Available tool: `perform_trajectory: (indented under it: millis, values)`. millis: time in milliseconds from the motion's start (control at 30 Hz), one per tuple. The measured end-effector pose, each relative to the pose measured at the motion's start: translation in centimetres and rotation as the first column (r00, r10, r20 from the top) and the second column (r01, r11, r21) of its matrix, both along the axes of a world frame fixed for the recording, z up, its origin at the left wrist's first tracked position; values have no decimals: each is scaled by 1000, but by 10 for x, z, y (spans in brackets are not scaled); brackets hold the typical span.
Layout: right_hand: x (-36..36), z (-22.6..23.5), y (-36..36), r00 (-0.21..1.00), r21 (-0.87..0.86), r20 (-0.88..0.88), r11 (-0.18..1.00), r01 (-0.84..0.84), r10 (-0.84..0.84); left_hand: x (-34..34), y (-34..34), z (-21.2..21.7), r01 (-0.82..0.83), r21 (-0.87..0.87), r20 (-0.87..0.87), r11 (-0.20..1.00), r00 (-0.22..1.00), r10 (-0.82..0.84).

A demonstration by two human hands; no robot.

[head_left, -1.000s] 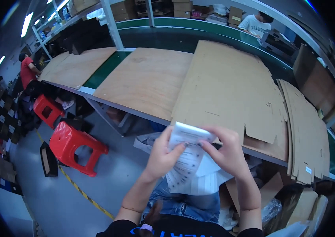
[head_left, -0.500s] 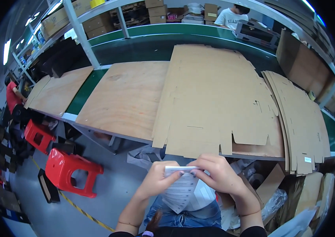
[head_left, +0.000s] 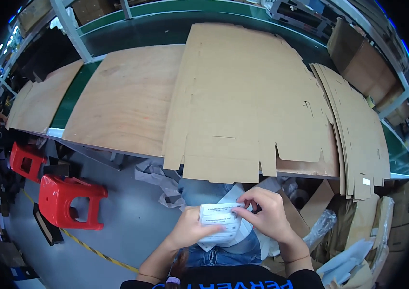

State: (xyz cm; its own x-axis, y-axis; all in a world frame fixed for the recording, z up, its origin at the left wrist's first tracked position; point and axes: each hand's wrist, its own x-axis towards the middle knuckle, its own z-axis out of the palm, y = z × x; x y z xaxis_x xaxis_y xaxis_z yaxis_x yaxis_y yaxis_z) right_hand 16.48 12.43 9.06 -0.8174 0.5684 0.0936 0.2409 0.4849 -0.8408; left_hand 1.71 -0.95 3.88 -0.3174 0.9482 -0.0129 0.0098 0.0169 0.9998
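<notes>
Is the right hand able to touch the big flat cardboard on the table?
Probably yes: the right hand looks near the cardboard, with nothing visible in between, though it's holding the white papers.

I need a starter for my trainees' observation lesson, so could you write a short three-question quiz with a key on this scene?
1. Multiple choice: what does the left hand hold?
A) A roll of tape
B) Printed white paper
C) A pair of scissors
2. True or false: the right hand is holding a red stool.
3. Count: how many red stools stand on the person's left?

Key:
1. B
2. False; it is at the right edge of the printed white paper.
3. Two
</notes>
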Motion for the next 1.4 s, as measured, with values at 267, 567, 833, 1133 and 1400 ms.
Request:
perform_trajectory:
  millis: [267,567,833,1133,1400]
  values:
    - [-14,6,20,987,244,-123,960,134,-106,-7,-16,-20,19,-110,201,994,980,4]
    - [-37,-15,113,998,-23,60,1000,-4,5,-19,-33,-32,45,-7,356,999,934,-40]
    - [-38,-22,111,995,33,82,998,47,-50,-28,-37,-44,69,17,477,997,876,-68]
    - [-40,-19,99,989,155,41,979,132,-140,-30,-38,-46,113,-12,452,994,887,-95]
    - [-38,-14,42,956,692,280,672,-265,89,-32,-45,-55,97,27,435,995,895,-99]
